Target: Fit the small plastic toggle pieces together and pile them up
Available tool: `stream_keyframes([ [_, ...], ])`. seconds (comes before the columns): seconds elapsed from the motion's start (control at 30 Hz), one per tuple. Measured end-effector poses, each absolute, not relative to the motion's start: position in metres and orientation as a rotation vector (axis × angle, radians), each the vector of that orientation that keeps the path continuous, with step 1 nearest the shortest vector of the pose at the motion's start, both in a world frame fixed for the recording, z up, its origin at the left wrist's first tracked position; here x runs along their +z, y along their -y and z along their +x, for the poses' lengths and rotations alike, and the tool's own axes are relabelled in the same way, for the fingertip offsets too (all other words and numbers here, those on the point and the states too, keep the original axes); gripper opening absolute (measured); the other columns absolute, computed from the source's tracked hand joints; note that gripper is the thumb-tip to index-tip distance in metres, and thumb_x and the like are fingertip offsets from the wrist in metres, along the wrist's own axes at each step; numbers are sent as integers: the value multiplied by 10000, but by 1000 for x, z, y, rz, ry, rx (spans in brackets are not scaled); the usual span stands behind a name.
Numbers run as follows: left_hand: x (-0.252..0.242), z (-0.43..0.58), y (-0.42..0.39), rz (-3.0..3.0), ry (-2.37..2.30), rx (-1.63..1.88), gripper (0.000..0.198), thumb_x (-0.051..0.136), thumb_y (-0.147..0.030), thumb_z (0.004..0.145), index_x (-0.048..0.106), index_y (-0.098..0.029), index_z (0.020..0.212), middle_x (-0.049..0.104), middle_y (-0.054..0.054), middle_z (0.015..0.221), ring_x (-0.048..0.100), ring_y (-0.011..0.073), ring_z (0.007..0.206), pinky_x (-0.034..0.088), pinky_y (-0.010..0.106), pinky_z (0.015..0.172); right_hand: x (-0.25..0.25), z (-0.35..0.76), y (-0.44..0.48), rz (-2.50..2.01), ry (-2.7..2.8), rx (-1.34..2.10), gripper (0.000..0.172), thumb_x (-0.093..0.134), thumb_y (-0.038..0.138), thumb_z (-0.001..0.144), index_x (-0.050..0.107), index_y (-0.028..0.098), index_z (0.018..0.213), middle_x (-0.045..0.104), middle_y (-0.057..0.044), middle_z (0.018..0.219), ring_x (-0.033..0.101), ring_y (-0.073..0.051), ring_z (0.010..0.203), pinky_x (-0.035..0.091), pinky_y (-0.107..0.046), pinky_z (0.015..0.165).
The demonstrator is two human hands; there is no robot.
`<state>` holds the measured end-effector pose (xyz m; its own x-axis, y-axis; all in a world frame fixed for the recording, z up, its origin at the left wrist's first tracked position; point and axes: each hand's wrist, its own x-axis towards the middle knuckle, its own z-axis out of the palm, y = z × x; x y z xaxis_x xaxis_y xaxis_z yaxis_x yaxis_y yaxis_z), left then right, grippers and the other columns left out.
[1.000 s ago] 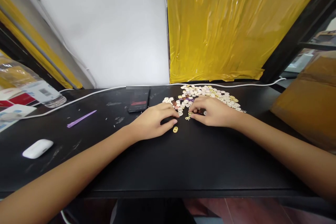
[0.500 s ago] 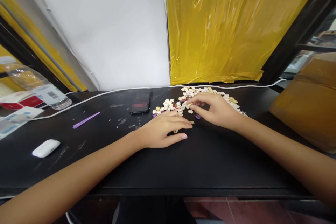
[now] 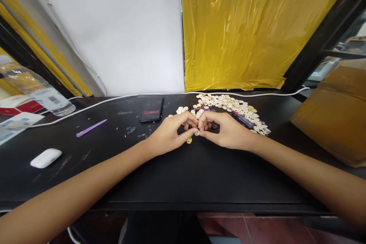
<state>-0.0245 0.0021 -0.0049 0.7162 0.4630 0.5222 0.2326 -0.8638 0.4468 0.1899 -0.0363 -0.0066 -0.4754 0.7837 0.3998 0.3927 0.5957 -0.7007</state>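
A heap of small cream, yellow and purple beads (image 3: 228, 106) lies on the black table (image 3: 183, 175) near its back edge. My left hand (image 3: 168, 133) and my right hand (image 3: 223, 129) meet fingertip to fingertip just in front of the heap. Both pinch a small yellow bead (image 3: 197, 132) between them. Another yellow bead (image 3: 189, 141) lies on the table right under my left thumb.
A dark phone (image 3: 150, 112) lies left of the heap. Further left are a purple stick (image 3: 90, 128), a white earbud case (image 3: 45, 158) and a plastic bottle (image 3: 37, 93). A white cable (image 3: 108, 100) runs along the back edge. A brown box (image 3: 334, 122) sits at right.
My left hand rose from lying flat and curled into a pinch. My right hand came back from the heap, and both now meet at one yellow bead.
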Motion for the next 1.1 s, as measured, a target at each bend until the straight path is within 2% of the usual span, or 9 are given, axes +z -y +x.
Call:
stream_keyframes([
  [0.07, -4, -24, -2, 2542, -520, 923, 110, 583, -163, 921, 602, -184, 1027, 673, 5, 904, 616, 96, 729, 491, 229, 711, -6, 190, 37, -924, 2106, 696, 128, 607, 91, 801, 553, 199, 842, 572, 15, 789, 514, -119, 694, 443, -256, 663],
  [0.2, -4, -24, -2, 2515, -492, 860, 104, 604, -195, 917, 607, -181, 1020, 691, 16, 913, 643, 108, 760, 495, 234, 717, -7, 191, 37, -916, 2116, 707, 120, 606, 100, 808, 547, 199, 843, 574, 14, 795, 502, -119, 692, 435, -258, 657],
  [0.33, -5, -24, -2, 2546, -491, 814, 16, 579, -182, 908, 593, -178, 902, 658, 6, 800, 606, 110, 699, 481, 242, 683, -7, 190, 37, -893, 2130, 731, 96, 599, 122, 829, 546, 198, 856, 606, 3, 811, 530, -121, 706, 452, -261, 672],
  [0.6, -2, -29, -3, 2572, -508, 730, 64, 537, -127, 842, 553, -183, 868, 632, -2, 777, 552, 110, 666, 465, 244, 660, -5, 201, 33, -949, 2294, 550, 168, 591, 85, 771, 600, 209, 885, 655, -13, 828, 587, -152, 750, 477, -288, 725],
  [0.87, 0, -31, -7, 2740, -445, 584, 117, 522, -165, 887, 603, -182, 970, 647, 43, 907, 575, 170, 823, 468, 316, 809, 7, 227, 19, -1121, 2417, 269, 246, 624, 86, 720, 688, 213, 921, 691, -37, 883, 615, -208, 826, 474, -351, 795],
  [1.1, -3, -28, -6, 2763, -341, 574, 191, 534, -210, 918, 620, -179, 1085, 646, 92, 1055, 591, 220, 1023, 453, 377, 960, -1, 232, 13, -1188, 2493, 204, 193, 612, 102, 763, 717, 216, 879, 704, -46, 895, 634, -221, 861, 472, -366, 826],
])
